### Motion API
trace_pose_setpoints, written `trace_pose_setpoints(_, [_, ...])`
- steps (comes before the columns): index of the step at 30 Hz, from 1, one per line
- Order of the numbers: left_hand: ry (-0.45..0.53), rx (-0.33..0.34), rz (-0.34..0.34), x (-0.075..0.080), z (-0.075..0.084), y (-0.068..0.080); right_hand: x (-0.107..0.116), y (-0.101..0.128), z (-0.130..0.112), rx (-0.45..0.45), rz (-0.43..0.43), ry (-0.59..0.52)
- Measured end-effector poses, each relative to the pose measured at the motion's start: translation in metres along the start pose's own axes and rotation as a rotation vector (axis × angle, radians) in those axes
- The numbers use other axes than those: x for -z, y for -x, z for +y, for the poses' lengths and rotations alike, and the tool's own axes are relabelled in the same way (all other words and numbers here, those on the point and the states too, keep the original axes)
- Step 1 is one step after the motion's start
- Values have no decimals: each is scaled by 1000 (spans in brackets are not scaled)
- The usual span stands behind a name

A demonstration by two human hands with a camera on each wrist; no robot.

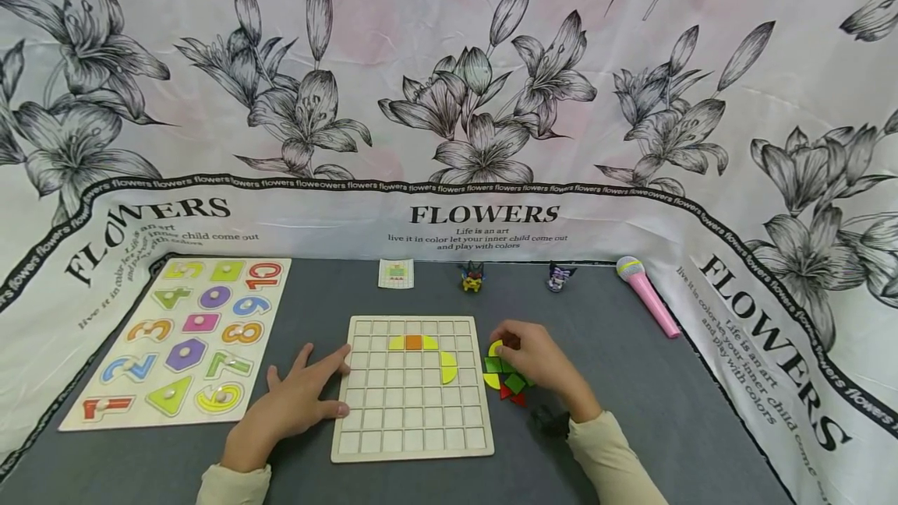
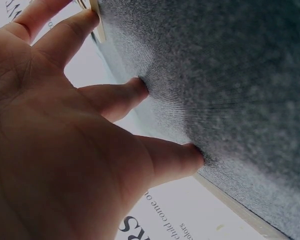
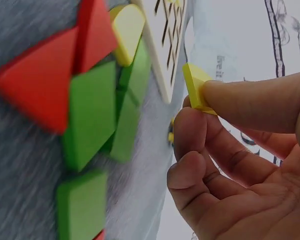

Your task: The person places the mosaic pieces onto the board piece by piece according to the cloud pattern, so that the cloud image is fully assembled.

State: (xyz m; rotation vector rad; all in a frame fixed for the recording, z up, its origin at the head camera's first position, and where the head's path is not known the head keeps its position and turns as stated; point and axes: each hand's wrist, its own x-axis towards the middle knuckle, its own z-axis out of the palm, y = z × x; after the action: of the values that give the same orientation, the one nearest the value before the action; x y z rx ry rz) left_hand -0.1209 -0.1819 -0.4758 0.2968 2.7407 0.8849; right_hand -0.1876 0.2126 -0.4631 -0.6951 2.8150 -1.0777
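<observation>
A wooden grid board [image 1: 412, 411] lies on the grey cloth, with an orange square [image 1: 415, 342] between two yellow pieces near its top and a yellow half-circle [image 1: 448, 368] lower right of them. My left hand [image 1: 291, 400] rests at the board's left edge, fingers spread; several fingertips [image 2: 192, 152] press the cloth in the left wrist view. Between thumb and finger, my right hand [image 1: 536, 357] pinches a yellow block [image 3: 194, 87], raised above the cloth. Below that hand are loose green blocks [image 3: 92, 112], red triangles [image 3: 37, 80] and a yellow half-circle [image 3: 127, 30].
On the left lies a number and shape puzzle board [image 1: 164, 369]. Along the back stand a small pattern card [image 1: 396, 273], two little figurines [image 1: 472, 277] [image 1: 560, 277] and a pink toy microphone [image 1: 648, 298]. A flower-printed curtain [image 1: 484, 224] borders the table. Beside my right wrist sits a dark object [image 1: 549, 421].
</observation>
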Motion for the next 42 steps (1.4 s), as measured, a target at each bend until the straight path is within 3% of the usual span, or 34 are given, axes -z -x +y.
trace_pose_setpoints(42, [12, 3, 9, -1, 0, 0, -50, -52, -65, 180, -157, -36])
